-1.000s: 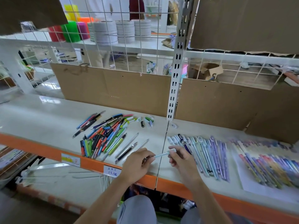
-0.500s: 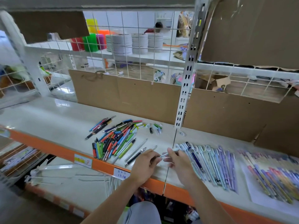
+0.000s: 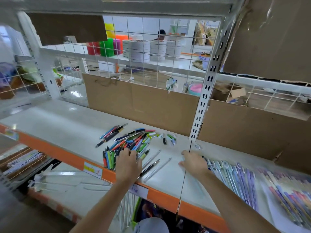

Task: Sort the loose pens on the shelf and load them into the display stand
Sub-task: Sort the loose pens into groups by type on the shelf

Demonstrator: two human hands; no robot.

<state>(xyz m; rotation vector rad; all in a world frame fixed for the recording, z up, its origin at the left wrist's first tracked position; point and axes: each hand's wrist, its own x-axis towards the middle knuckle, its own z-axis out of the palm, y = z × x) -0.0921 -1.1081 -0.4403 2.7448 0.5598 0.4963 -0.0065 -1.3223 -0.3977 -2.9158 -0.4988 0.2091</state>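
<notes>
Head view, left hand (image 3: 128,163): I see its fingers spread flat on the mixed pen pile (image 3: 129,143), apparently to pick from it.
Right hand (image 3: 193,163): fingers curled at the sorted row (image 3: 235,175); grip unclear, likely adding one.
Display stand: not visible.

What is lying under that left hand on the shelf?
The left hand rests over the near edge of the mixed pile of coloured pens. Green, red and blue barrels stick out around it; which pens the palm covers, and whether it grips any, is hidden.
</notes>
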